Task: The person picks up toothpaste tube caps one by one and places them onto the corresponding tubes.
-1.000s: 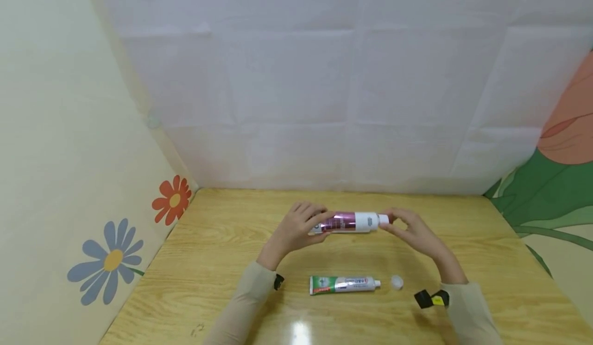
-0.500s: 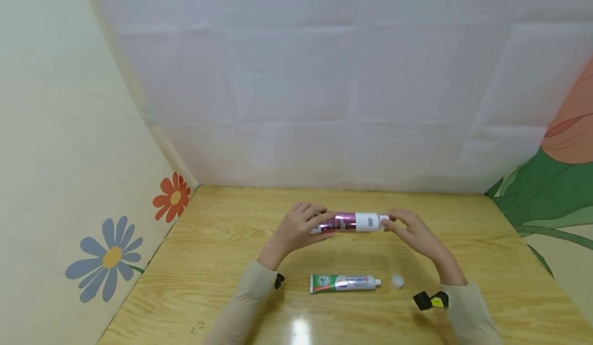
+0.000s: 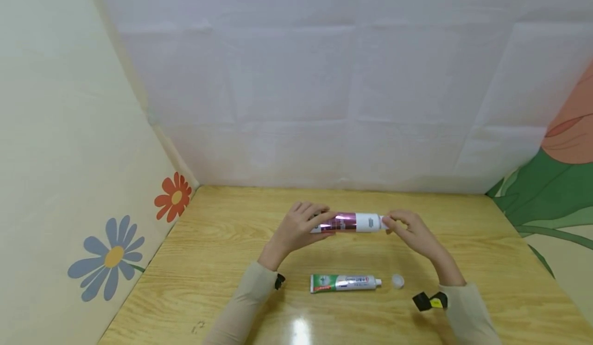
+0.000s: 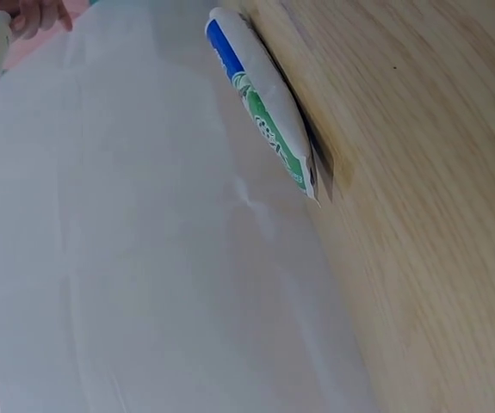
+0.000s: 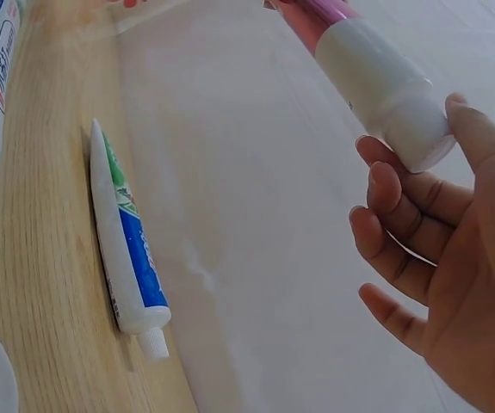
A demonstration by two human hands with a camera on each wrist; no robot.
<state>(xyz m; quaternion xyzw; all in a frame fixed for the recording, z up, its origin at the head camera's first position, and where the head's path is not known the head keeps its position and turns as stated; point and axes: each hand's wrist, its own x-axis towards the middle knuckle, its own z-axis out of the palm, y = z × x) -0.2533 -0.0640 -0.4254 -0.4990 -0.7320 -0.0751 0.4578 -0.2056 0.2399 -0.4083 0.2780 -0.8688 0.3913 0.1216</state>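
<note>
My left hand (image 3: 295, 227) grips a purple-and-white toothpaste tube (image 3: 345, 222) round its tail half, holding it level above the table. At its right end my right hand (image 3: 414, 234) pinches the white cap (image 5: 421, 135) between thumb and fingers; the other fingers are loosely bent below. Nearer me a green-and-silver toothpaste tube (image 3: 345, 283) lies on the table with its nozzle end to the right. A loose round white cap (image 3: 397, 281) lies just beyond that nozzle. Both wrist views show another tube, white, blue and green (image 5: 135, 232), on the table; the head view hides it.
The wood-grain table (image 3: 222, 262) meets a white sheet (image 3: 287, 103) hanging along its back edge. Painted walls with flowers (image 3: 113, 257) and leaves stand at both sides. Straps with black pieces (image 3: 422, 301) sit at the wrists.
My right thumb and fingers have shifted round the cap, covering more of it. The left hand keeps its hold, and the things on the table have stayed put.
</note>
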